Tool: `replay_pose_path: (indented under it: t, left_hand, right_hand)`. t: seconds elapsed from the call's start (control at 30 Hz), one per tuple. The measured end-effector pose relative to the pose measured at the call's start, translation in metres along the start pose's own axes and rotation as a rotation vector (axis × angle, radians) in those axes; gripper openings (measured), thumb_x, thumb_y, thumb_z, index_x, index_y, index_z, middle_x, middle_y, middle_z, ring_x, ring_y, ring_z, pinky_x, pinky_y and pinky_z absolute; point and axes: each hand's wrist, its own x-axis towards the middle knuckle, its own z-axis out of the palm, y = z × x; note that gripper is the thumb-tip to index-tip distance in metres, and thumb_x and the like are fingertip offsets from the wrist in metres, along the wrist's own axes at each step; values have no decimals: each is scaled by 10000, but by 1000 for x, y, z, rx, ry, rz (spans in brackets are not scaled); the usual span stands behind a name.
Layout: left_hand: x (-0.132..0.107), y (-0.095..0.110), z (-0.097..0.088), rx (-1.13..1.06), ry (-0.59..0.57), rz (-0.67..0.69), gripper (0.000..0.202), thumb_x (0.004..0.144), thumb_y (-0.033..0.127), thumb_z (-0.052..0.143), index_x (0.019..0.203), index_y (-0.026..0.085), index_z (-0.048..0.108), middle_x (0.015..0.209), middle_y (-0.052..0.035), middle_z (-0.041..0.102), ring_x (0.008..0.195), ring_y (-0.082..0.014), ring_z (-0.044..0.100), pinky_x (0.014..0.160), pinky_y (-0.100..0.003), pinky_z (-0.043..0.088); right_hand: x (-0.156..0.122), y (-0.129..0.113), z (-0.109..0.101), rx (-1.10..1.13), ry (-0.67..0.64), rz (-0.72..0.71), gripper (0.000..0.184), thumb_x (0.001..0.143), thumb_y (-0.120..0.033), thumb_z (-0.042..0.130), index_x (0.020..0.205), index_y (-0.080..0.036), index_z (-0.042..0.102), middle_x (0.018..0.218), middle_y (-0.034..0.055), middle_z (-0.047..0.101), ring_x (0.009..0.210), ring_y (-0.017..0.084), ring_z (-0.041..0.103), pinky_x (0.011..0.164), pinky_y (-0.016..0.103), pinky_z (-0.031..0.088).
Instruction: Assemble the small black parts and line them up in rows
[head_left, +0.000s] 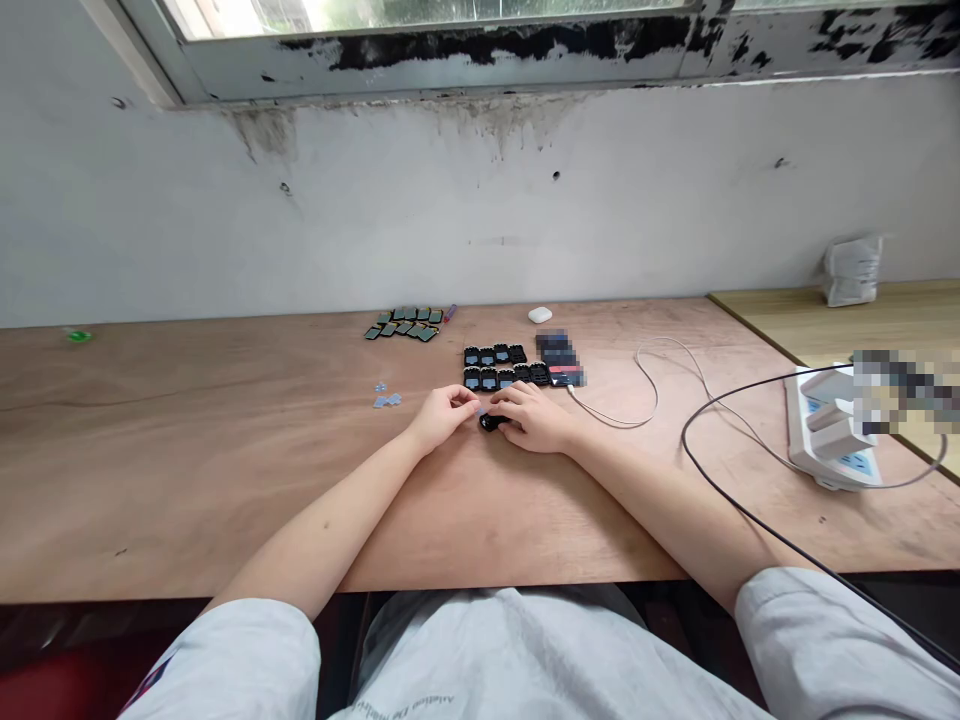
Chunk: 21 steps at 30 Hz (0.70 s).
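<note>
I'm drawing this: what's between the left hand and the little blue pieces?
In the head view, only bare wooden tabletop lies between the left hand and the little blue pieces.

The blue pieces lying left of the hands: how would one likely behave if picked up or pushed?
The blue pieces are probably light, being small and seemingly thin. Pushed, one would likely slide rather than roll, since they lie flat on the table. Lifting one may nudge another, as they lie close together.
</note>
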Motion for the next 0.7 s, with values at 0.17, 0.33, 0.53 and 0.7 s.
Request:
replay_pose_path:
  t: [0.17, 0.33, 0.53, 0.7]
  left_hand:
    - [-1, -3, 15, 14, 30, 26, 309, 813, 479, 732, 857, 174, 719, 885, -76, 746, 834, -219, 677, 805, -361, 540]
    - [3, -7, 20, 311, 42, 209, 164, 845, 347, 680, 772, 206, 719, 904, -70, 724, 918, -241, 651, 881, -400, 518]
    - [0, -2, 10, 408, -15, 305, 168, 915, 292, 606, 974, 209, 740, 984, -71, 715, 961, -237, 646, 907, -402, 525]
    - [-4, -1, -16, 532, -264, 536, 262, 934, 360, 637, 1137, 259, 767, 1179, -95, 686, 1128, -256, 631, 1035, -412, 495]
  right_hand:
    - [5, 7, 6, 116, -2, 83, 347, 877, -111, 597, 1212, -178, 655, 1133, 93, 703, 1101, 253, 590, 972, 382, 482]
    - [7, 11, 12, 170, 5, 98, 319, 901, -151, 626, 1218, -186, 628, 1141, 90, 699, 1115, 249, 598, 959, 373, 497]
    - [6, 12, 10, 154, 12, 85, 340, 912, -160, 640, 1251, -186, 630, 1131, 86, 710, 1109, 252, 606, 975, 380, 491]
    - [6, 11, 10, 148, 1, 87, 348, 909, -137, 622, 1253, -192, 634, 1139, 81, 711, 1106, 247, 609, 970, 374, 499]
